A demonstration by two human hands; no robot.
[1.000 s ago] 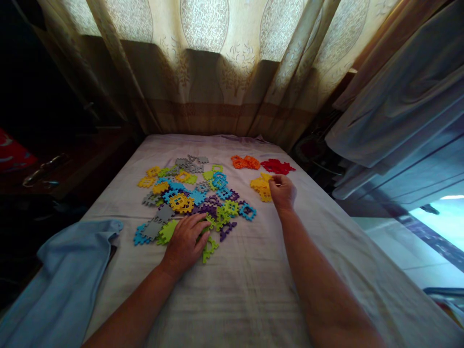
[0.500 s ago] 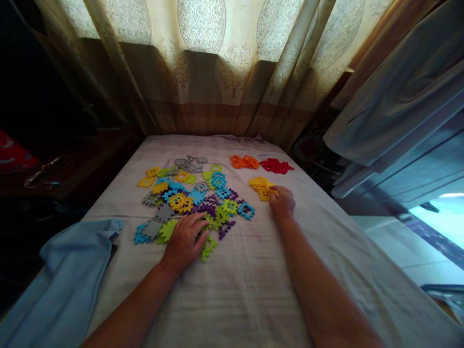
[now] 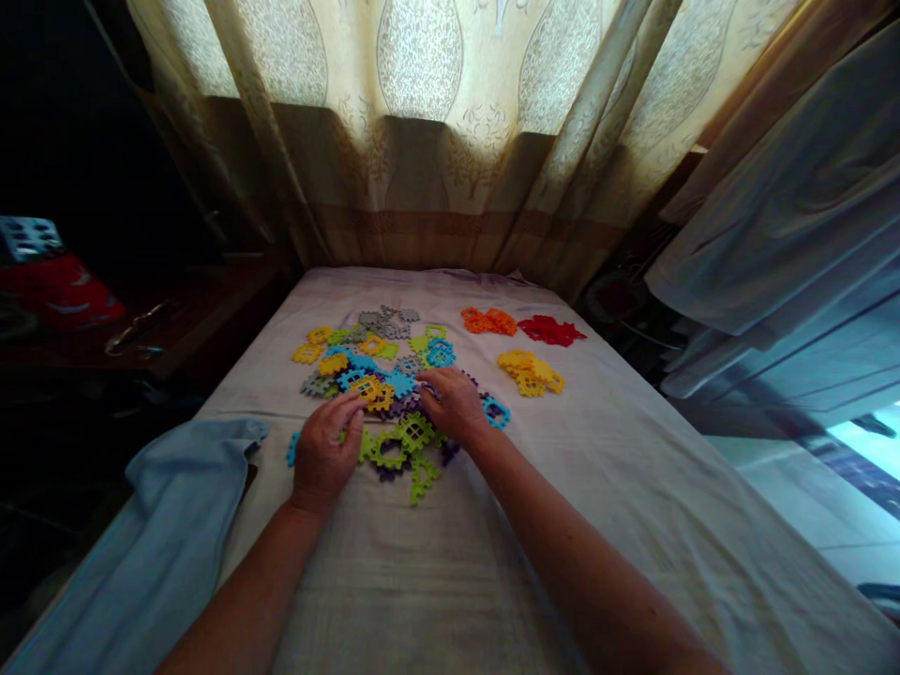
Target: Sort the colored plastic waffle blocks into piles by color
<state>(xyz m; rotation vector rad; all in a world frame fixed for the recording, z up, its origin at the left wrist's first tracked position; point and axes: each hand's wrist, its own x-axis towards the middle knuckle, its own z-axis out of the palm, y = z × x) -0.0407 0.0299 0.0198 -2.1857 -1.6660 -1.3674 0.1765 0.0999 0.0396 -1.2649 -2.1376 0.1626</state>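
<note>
Gear-edged plastic pieces in mixed colours lie heaped on a pale sheet (image 3: 436,581). At the heap's front left, my left hand (image 3: 327,445) has its fingertips pinched on the edge of a yellow piece (image 3: 367,392). My right hand (image 3: 452,401) is over the heap's right part, fingers curled down beside a blue piece (image 3: 400,382); what its fingertips touch is hidden. Green pieces (image 3: 414,431) lie between and in front of the hands. Apart at the right are a yellow pile (image 3: 529,372), an orange pile (image 3: 489,322) and a red pile (image 3: 550,329).
A light blue cloth (image 3: 183,506) hangs over the left edge of the sheet. Curtains (image 3: 422,178) hang behind the far edge. A red container (image 3: 63,291) stands on a dark surface at the left, and draped fabric (image 3: 780,206) hangs at the right.
My right hand has left the yellow pile and moved left over the heap. My left hand has shifted from the green pieces to the yellow piece. The camera view has turned slightly left.
</note>
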